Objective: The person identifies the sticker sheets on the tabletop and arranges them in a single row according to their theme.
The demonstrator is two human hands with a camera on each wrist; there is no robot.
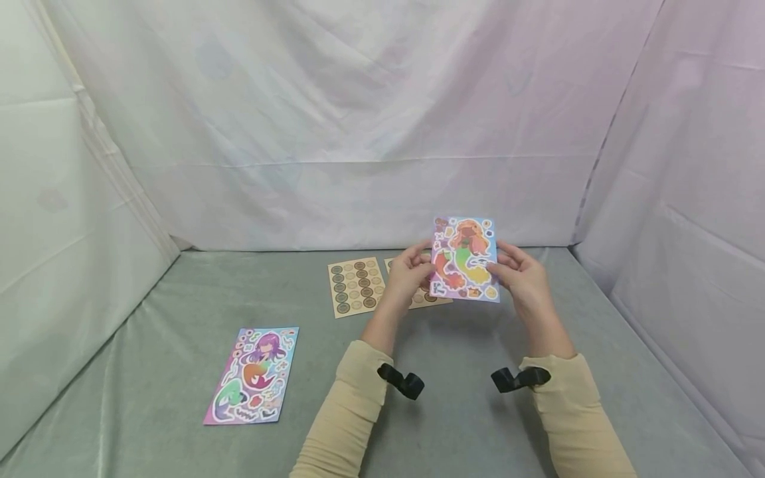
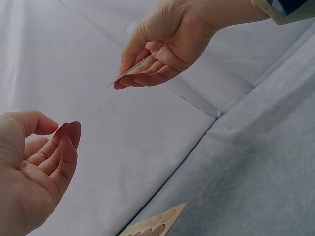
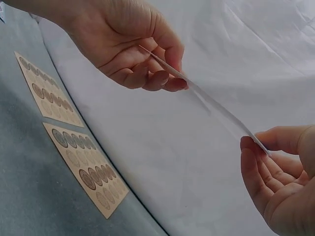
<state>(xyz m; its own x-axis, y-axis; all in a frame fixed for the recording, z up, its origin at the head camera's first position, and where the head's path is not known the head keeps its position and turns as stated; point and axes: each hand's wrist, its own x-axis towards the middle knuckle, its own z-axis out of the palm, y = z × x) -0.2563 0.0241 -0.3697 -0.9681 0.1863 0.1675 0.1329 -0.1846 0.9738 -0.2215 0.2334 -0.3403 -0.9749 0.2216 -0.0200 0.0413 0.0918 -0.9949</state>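
Note:
Both hands hold up a mermaid sticker sheet [image 1: 465, 259] with an orange-haired figure, its printed face toward the head camera. My left hand [image 1: 408, 277] pinches the sheet's left edge between thumb and fingers. On the opposite edge, my right hand [image 1: 523, 279] pinches it the same way. Seen nearly edge-on in the right wrist view, the sheet [image 3: 216, 107] bows slightly between the two hands. A second mermaid sticker sheet [image 1: 254, 375], with a purple-haired figure, lies flat on the table at the left.
Behind the hands, two tan sheets of round stickers lie on the grey table [image 1: 454, 411]: the left one [image 1: 357, 287] in full view, the other [image 1: 439, 300] partly covered by the left hand and the raised sheet. White cloth [image 1: 358, 119] hangs around the table's back and sides.

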